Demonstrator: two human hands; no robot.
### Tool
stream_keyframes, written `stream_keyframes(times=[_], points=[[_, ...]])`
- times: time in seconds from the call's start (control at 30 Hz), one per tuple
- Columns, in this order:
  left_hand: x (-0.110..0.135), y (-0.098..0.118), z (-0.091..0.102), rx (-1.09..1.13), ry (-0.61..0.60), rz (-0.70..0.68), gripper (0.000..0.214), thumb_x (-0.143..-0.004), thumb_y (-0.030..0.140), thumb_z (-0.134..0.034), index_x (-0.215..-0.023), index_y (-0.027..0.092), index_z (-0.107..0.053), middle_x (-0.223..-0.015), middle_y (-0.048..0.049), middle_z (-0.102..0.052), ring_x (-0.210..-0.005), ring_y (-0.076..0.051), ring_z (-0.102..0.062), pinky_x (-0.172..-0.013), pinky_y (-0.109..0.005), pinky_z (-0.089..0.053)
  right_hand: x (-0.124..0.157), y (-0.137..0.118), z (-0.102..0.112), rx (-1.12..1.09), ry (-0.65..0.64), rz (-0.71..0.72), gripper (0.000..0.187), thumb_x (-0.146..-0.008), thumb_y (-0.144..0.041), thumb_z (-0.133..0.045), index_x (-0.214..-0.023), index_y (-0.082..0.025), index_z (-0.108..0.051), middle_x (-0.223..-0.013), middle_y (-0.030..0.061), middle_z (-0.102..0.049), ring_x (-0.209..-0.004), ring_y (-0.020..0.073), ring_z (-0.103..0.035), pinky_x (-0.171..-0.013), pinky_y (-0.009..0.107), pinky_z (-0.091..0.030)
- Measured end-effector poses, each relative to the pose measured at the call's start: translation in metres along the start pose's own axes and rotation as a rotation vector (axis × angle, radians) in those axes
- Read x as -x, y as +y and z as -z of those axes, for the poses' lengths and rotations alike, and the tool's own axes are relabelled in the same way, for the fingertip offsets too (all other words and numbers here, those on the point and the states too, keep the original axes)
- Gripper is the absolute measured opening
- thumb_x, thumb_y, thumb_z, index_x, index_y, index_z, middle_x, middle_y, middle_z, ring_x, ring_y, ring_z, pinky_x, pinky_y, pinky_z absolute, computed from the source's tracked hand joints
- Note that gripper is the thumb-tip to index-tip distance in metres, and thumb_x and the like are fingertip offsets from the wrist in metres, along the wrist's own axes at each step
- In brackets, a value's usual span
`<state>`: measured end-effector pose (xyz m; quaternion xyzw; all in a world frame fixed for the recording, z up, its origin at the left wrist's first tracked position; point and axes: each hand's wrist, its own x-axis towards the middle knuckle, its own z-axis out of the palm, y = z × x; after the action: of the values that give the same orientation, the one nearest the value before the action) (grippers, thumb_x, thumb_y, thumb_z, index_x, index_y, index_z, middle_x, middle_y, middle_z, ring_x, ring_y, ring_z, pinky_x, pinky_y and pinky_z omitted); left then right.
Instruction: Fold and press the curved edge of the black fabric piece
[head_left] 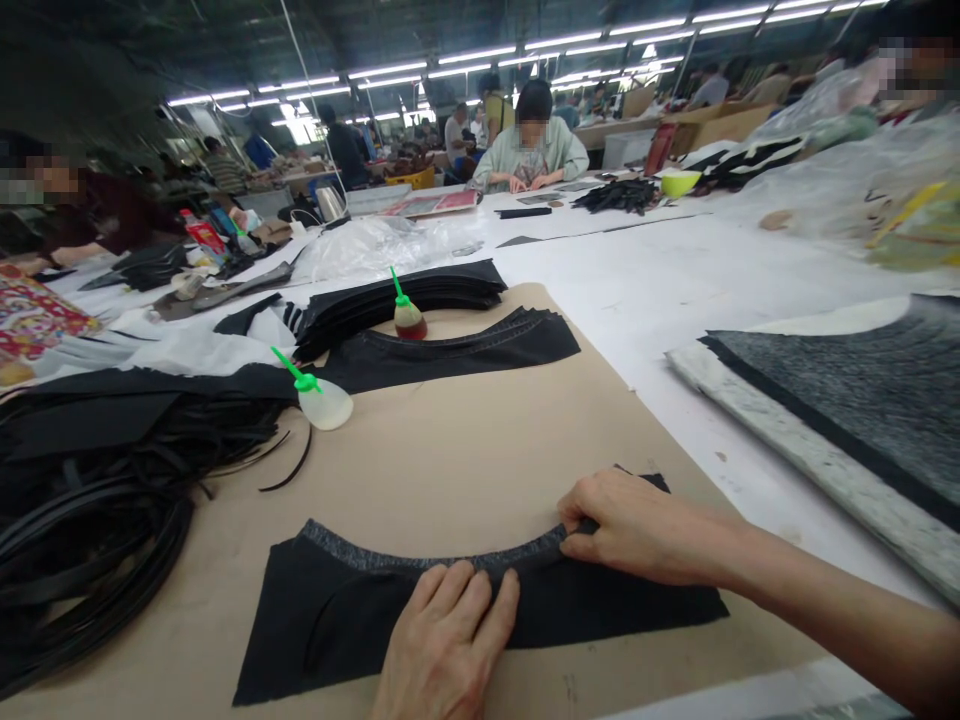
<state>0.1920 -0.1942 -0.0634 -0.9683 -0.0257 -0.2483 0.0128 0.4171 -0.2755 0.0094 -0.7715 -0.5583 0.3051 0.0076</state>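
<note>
The black curved fabric piece (360, 610) is lying flat at the near end of the brown paper sheet (450, 440). The left hand (450, 640) is pressing down on it, fingers stretched out flat and close together, gripping nothing. The right hand (630, 525) is pinching the piece's grey-edged inner curve between thumb and fingertips. Toward the sheet's left middle a clear squeeze bottle (324, 402) is lying tilted. At the sheet's far end a stack of black pieces (450, 350) is sitting just behind a reddish bottle (409, 318). Black strips (90, 520) are spilling over the sheet's left edge.

Fabric piece (337, 610) lies on board (450, 450); squeeze bottle (324, 402) behind it.
</note>
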Motion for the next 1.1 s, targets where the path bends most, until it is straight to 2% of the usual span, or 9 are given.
stream_keyframes(times=[0.2,0.37,0.5,0.57,0.77,0.9,1.1], points=[[0.004,0.003,-0.002,-0.100,-0.039,-0.032,0.042,-0.100,0.020,-0.025,-0.127,0.019,-0.057,-0.097,-0.0069,-0.063,-0.095,-0.021,-0.055,-0.086,-0.032,-0.038,0.001,0.001,0.002,-0.054,-0.021,-0.020,0.016,-0.074,-0.026,-0.056,-0.059,-0.020,-0.060,-0.052,-0.0029,-0.049,-0.053,0.0122,-0.044,-0.049,0.024,-0.025],[0.007,0.006,-0.003,-0.130,-0.109,-0.034,0.040,-0.097,0.020,-0.033,-0.131,0.019,-0.053,-0.101,-0.0094,-0.060,-0.098,-0.022,-0.055,-0.086,-0.034,-0.043,0.006,-0.015,0.013,-0.297,-0.079,0.049,0.017,-0.075,-0.027,-0.055,-0.061,-0.019,-0.059,-0.053,-0.0042,-0.049,-0.053,0.0109,-0.044,-0.048,0.023,-0.027],[0.009,0.008,-0.003,-0.123,-0.176,-0.015,0.040,-0.097,0.023,-0.035,-0.134,0.020,-0.049,-0.104,-0.0093,-0.060,-0.102,-0.022,-0.054,-0.088,-0.033,-0.044,0.006,-0.022,0.015,-0.384,-0.121,0.082,0.016,-0.074,-0.026,-0.055,-0.061,-0.018,-0.058,-0.053,-0.0049,-0.047,-0.052,0.0101,-0.043,-0.047,0.023,-0.026],[0.011,0.009,-0.004,-0.119,-0.205,0.000,0.041,-0.097,0.023,-0.037,-0.137,0.022,-0.046,-0.106,-0.0089,-0.060,-0.104,-0.021,-0.054,-0.090,-0.033,-0.043,0.004,-0.017,0.012,-0.345,-0.114,0.044,0.015,-0.073,-0.024,-0.055,-0.060,-0.018,-0.057,-0.052,-0.0047,-0.047,-0.051,0.0101,-0.042,-0.048,0.023,-0.026],[0.016,0.013,-0.007,-0.129,-0.232,0.015,0.043,-0.097,0.025,-0.038,-0.140,0.023,-0.041,-0.110,-0.0089,-0.060,-0.108,-0.022,-0.052,-0.091,-0.031,-0.042,0.000,-0.003,-0.003,-0.007,0.006,-0.042,0.014,-0.070,-0.020,-0.055,-0.058,-0.020,-0.061,-0.054,-0.0020,-0.054,-0.053,0.0123,-0.048,-0.049,0.024,-0.025],[0.015,0.015,-0.007,-0.176,-0.225,0.012,0.042,-0.097,0.022,-0.036,-0.139,0.022,-0.042,-0.110,-0.0085,-0.060,-0.108,-0.021,-0.053,-0.090,-0.031,-0.042,-0.002,-0.006,-0.007,0.060,0.039,-0.035,0.014,-0.070,-0.018,-0.056,-0.058,-0.020,-0.064,-0.055,0.0004,-0.059,-0.056,0.0140,-0.052,-0.051,0.024,-0.025],[0.013,0.021,-0.010,-0.187,-0.216,0.084,0.042,-0.096,0.018,-0.037,-0.137,0.018,-0.044,-0.108,-0.0087,-0.062,-0.105,-0.020,-0.055,-0.090,-0.029,-0.042,-0.001,-0.005,-0.011,0.118,0.085,-0.003,0.017,-0.072,-0.017,-0.057,-0.058,-0.020,-0.066,-0.055,0.0024,-0.062,-0.056,0.0161,-0.058,-0.050,0.025,-0.024]])
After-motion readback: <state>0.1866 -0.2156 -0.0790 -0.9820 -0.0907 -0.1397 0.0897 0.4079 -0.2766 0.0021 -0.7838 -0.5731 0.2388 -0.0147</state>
